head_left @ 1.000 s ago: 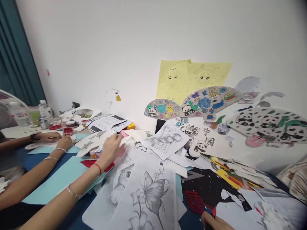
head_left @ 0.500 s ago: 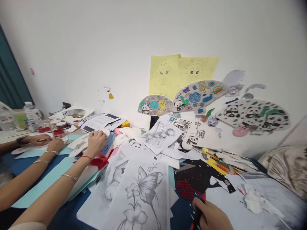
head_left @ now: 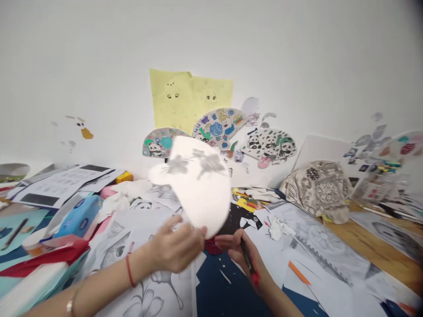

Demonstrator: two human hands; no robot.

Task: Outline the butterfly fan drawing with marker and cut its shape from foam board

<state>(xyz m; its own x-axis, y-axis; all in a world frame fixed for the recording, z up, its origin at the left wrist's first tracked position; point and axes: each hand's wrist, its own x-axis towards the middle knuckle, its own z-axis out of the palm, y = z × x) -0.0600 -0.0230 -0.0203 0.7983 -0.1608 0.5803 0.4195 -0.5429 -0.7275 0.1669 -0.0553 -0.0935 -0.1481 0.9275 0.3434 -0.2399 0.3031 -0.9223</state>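
My left hand (head_left: 180, 248), with a red string and a bracelet on its wrist, pinches the lower edge of a white hand fan (head_left: 201, 189). The fan is raised above the table; blurred grey marks show on its face and its short handle points left. My right hand (head_left: 247, 259) holds a slim black-and-red tool (head_left: 250, 262) across the palm, its exact kind unclear. The fingers of that hand reach toward the fan's lower edge. Below and between the hands a red paper-cut (head_left: 214, 247) is partly hidden. Under my left arm lies a butterfly-and-flower drawing (head_left: 145, 301).
A blue pack (head_left: 81, 215) and crumpled tissues (head_left: 119, 200) lie left. Pencils (head_left: 253, 204) rest behind the hands. A patterned cap (head_left: 317, 189) and a sketchbook (head_left: 325, 259) are at right. Decorated fans (head_left: 218, 127) and yellow drawings (head_left: 172, 105) are along the wall.
My left hand has brought the white fan from the left side to the middle and raised it. My right hand, still holding the tool, has come up near it. The view has swung right.
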